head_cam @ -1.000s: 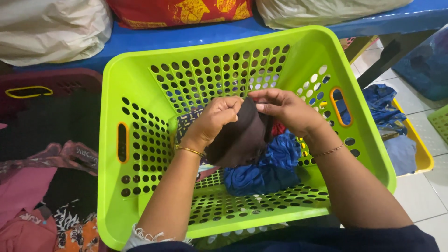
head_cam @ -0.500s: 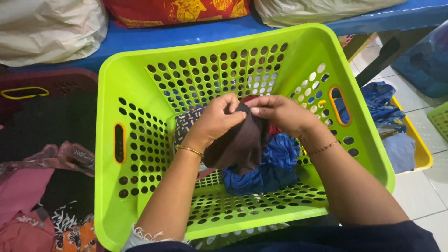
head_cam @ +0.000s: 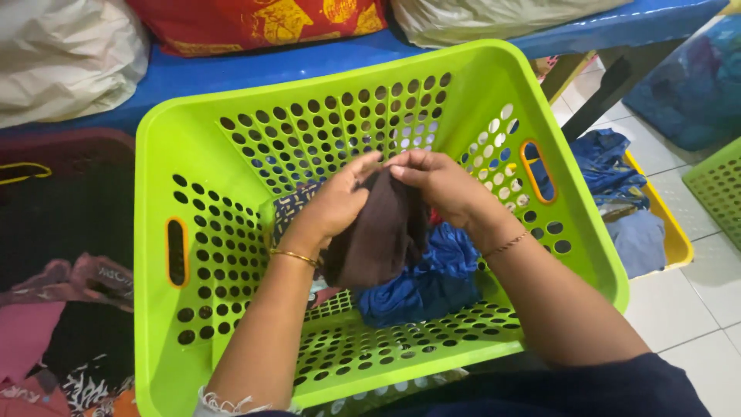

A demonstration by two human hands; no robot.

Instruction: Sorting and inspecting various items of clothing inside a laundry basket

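Brown cloth [head_cam: 382, 232] pinched by L hand [head_cam: 336, 205] & R hand [head_cam: 440, 185], mid-basket [head_cam: 193, 154].

Both forearms reach fwd, angled inward. Left hand [head_cam: 340, 202] curled, fingers pinched shut, thin bangle at wrist. Right hand [head_cam: 440, 181] opposite, fingertips pinching too, fine chain at wrist. Hands nearly touching, knuckles up.

A dark brown cloth [head_cam: 382, 235], soft and crumpled, hangs in loose folds inside a bright green perforated laundry basket [head_cam: 231, 154]. Its top edge is bunched and lifted near the basket's middle, while the lower part droops down and to the left. The bottom of it touches a rumpled blue garment [head_cam: 432, 278] that lies heaped on the basket floor, just beneath and to the right.
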